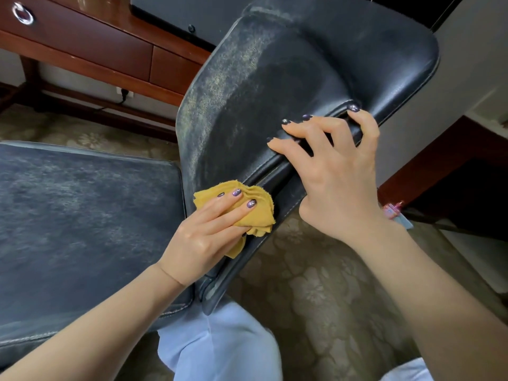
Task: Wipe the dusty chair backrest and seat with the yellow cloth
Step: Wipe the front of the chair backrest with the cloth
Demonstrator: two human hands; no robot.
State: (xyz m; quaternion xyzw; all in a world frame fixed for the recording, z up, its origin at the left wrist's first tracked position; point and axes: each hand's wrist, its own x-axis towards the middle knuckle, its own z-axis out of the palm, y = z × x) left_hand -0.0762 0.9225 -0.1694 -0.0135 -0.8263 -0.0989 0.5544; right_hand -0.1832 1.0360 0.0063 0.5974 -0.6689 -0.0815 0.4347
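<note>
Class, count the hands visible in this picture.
2. The left hand holds the crumpled yellow cloth against the dusty black leather backrest; the right hand grips the backrest's edge farther right.

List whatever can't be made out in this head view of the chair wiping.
1. Seat: its left and near parts are cut off by the frame edge and covered by the left forearm.
2. Yellow cloth: its lower part is hidden under the left hand.
3. Backrest: its top edge is partly covered by the right hand, and its rear face is turned away.
4. Chair base: hidden beneath the seat.
</note>
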